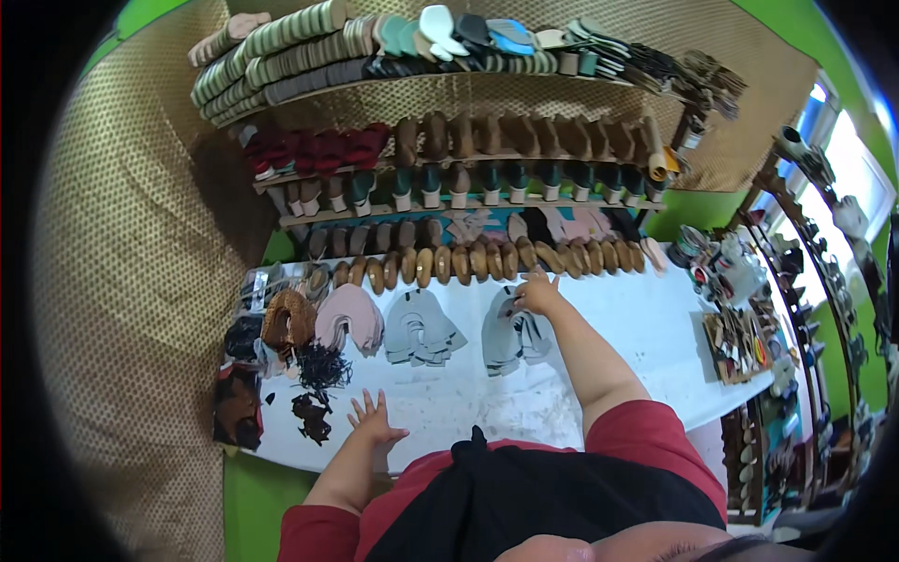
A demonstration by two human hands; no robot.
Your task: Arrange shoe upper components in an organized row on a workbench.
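Observation:
My right hand reaches over the white table to the top of a fanned stack of grey U-shaped shoe-upper pieces. Its fingers are apart, and some touch or hover close above the pieces; which of the two I cannot tell. A second grey stack of the same shape lies to its left, then a pale pink stack and a brown one. Close to the front edge, my left hand is spread with nothing in it, near a heap of thin black strips and dark scraps.
Brown shoe lasts line the back of the white table. Shelves behind hold red pieces, more lasts and stacked soles. A tool box stands at the right edge, beside racks of shoes.

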